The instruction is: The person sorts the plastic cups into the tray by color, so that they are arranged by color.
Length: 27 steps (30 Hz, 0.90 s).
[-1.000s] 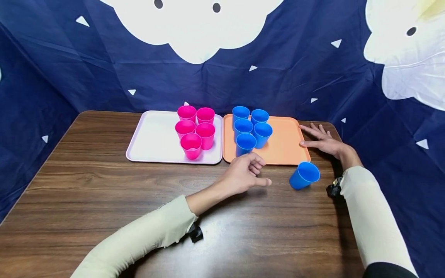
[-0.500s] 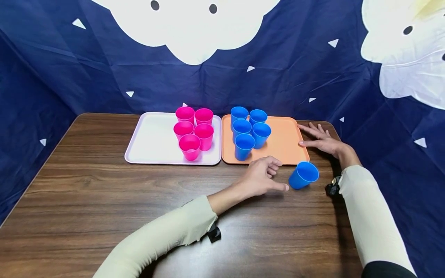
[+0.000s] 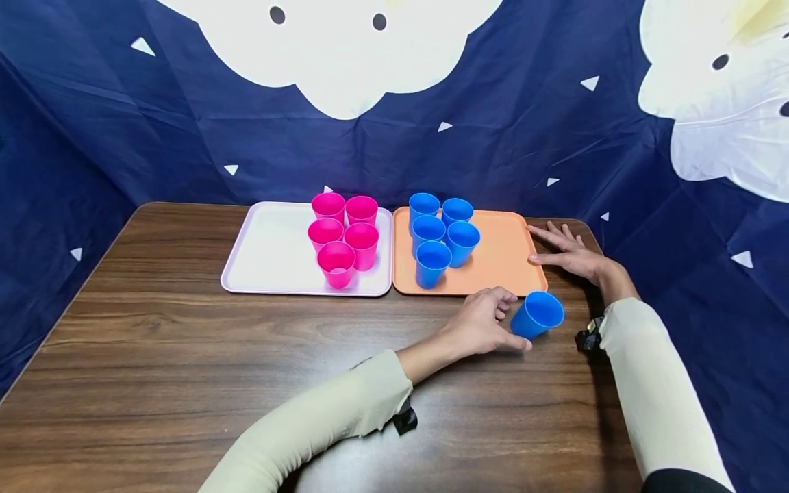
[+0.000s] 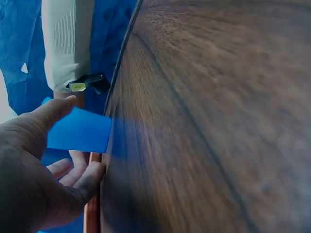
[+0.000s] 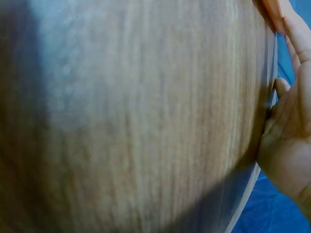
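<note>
A lone blue cup (image 3: 537, 315) stands on the wooden table in front of the orange tray (image 3: 505, 274). My left hand (image 3: 483, 322) is right at its left side, thumb in front and fingers behind, with the grip not closed round it. In the left wrist view the blue cup (image 4: 80, 130) shows between the thumb and the lower fingers of my left hand (image 4: 39, 170). My right hand (image 3: 573, 257) lies spread at the orange tray's right edge, thumb and index fingertip at the rim. The right wrist view shows part of my right hand (image 5: 291, 111) low along the table.
Several blue cups (image 3: 433, 263) stand grouped on the left half of the orange tray. Beside it, a white tray (image 3: 271, 253) carries several pink cups (image 3: 336, 263) on its right side. A dark blue curtain (image 3: 493, 150) hangs behind the table (image 3: 185, 370).
My left hand has moved right, from in front of the grouped blue cups to the lone blue cup. The right hand and all the cups have stayed in place.
</note>
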Motion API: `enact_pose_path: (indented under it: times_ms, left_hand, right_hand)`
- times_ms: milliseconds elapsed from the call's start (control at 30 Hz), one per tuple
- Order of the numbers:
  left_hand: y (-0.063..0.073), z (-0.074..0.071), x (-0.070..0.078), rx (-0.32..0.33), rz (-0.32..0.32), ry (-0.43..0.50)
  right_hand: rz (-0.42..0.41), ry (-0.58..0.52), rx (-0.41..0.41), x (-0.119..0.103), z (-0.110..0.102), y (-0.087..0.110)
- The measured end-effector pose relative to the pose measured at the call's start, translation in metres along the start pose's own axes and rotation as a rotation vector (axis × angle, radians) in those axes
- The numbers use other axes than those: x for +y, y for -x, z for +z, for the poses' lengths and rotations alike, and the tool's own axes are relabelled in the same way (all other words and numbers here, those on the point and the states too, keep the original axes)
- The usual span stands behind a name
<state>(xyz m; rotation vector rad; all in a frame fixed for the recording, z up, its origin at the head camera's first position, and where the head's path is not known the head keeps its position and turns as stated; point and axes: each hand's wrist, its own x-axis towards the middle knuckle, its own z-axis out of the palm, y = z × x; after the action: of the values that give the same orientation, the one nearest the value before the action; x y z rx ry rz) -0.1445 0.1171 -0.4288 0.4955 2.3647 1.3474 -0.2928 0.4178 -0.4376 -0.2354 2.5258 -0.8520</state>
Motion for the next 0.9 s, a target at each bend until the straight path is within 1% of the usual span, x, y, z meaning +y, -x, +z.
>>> enact_pose_path:
  times_ms: [167,333,533,733,833,900]
  left_hand:
    - [-0.002,0.006,0.002,0.003,0.004,-0.023]
    - [-0.001,0.01,0.005,0.007,0.015,-0.062]
    - [-0.001,0.015,0.01,0.043,0.02,-0.103]
    - [-0.002,0.016,0.008,0.075,0.027,-0.074]
    - [-0.002,0.012,0.007,0.095,0.021,-0.043]
    - [-0.003,0.006,0.006,0.12,0.018,-0.026]
  right_hand:
    - [0.004,0.004,-0.003,0.0,0.001,0.001]
    - [-0.007,0.007,0.0,0.003,0.001,0.002]
    - [-0.037,-0.021,0.004,0.005,0.001,0.003]
    - [-0.009,-0.018,0.004,0.003,0.002,0.004]
    - [0.004,-0.02,0.005,0.003,0.002,0.003]
    - [0.006,-0.015,0.007,0.003,0.001,0.002]
